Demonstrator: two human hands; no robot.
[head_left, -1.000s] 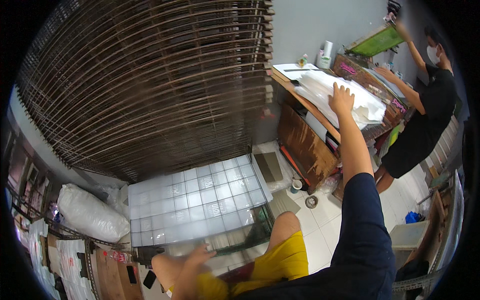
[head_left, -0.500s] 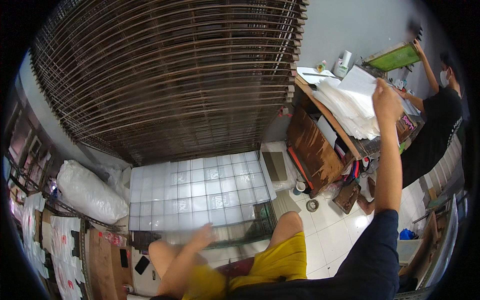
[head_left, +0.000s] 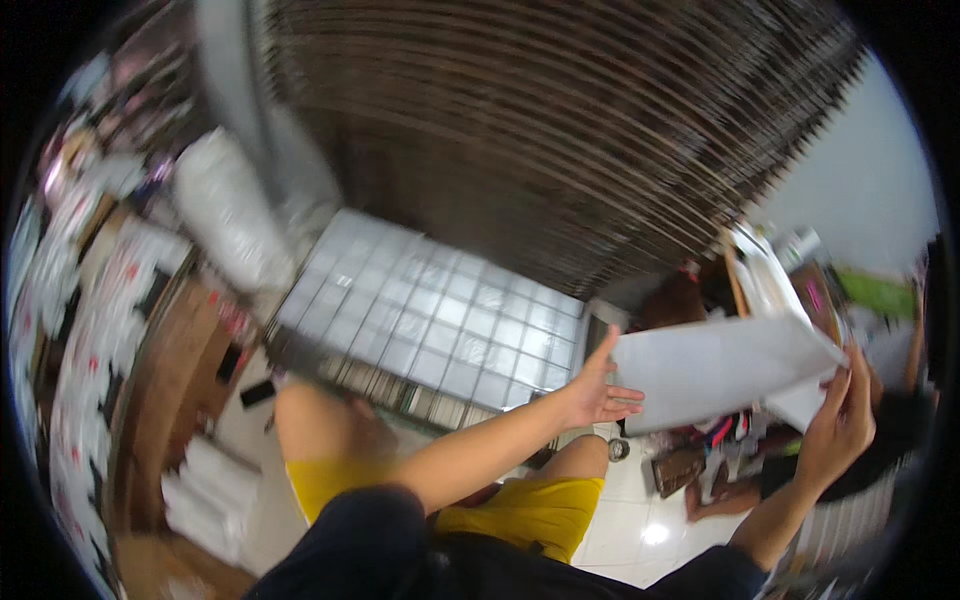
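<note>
A thin, whitish rectangular sheet (head_left: 715, 370), which looks like plastic, hangs in the air at the right, in front of the worktable. My right hand (head_left: 840, 425) pinches its right-hand corner between thumb and fingers. At the sheet's left edge is my left hand (head_left: 600, 390), open with its fingers spread; whether it touches the sheet I cannot tell. Ahead of my knees lies a wire grid rack (head_left: 420, 350) with whitish sheets laid across it, some bearing faint white prints.
Many raised wire racks (head_left: 560, 130) tilt up behind the low one. A stuffed clear plastic sack (head_left: 232, 215) stands at left, near stacked white plastic goods (head_left: 95, 390). At right are the worktable's white pile (head_left: 765, 270), a green-meshed frame (head_left: 875, 295) and a co-worker's foot (head_left: 705, 490).
My right hand has drawn a sheet away from the pile, toward me. My left hand has swung from over the low rack to the sheet's left edge. The view has turned leftward and tilted.
</note>
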